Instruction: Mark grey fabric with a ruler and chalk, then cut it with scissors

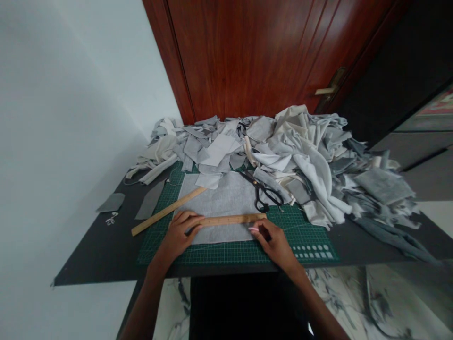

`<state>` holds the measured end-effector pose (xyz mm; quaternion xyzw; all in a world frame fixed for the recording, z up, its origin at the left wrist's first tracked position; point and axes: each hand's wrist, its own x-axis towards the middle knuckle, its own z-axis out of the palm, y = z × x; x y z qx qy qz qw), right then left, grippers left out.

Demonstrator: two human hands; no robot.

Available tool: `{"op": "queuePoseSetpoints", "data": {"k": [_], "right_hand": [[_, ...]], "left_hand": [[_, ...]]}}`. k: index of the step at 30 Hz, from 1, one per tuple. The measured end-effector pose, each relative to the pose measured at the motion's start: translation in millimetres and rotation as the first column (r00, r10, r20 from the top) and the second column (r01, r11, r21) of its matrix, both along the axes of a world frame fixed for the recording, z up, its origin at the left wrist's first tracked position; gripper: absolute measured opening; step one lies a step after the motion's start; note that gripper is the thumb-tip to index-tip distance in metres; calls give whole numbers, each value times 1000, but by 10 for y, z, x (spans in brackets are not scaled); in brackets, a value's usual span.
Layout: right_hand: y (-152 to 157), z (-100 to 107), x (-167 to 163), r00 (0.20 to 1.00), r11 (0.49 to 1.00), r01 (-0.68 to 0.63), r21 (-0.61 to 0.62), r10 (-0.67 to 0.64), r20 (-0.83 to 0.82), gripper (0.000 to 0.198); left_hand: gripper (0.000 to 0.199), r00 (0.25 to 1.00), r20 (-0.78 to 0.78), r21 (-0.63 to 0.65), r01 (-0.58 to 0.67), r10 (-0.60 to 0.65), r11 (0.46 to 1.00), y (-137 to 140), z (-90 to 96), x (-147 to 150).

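Note:
A piece of grey cloth (219,200) lies flat on a green cutting mat (226,255). Across its lower part runs a short wooden ruler (231,219). My left hand (182,233) holds the ruler's left end down, fingers bent over it and thumb along the lower edge. Just below the ruler's right end, my right hand (272,241) is closed in a pinch on a small pink piece of chalk (253,229), low over the cloth. Black scissors (260,189) rest on the cloth's right side, handles towards me.
Another wooden ruler (166,212) slants across the mat at the left. Piled cloth scraps (307,156) fill the back and right of the dark table (99,257). A grey offcut (111,203) lies at the left, near a small white tangle (112,218). Behind stands a wooden door (240,56).

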<state>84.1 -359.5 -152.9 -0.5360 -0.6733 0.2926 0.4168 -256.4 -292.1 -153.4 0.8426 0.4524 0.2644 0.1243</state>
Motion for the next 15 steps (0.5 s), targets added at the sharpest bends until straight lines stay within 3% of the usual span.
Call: {"op": "queuePoseSetpoints", "data": {"k": [15], "right_hand": [[121, 36, -162, 992, 996, -6, 91, -5, 123, 17]], "left_hand": [[30, 999, -42, 8, -15, 15, 1000, -59, 31, 64]]}}
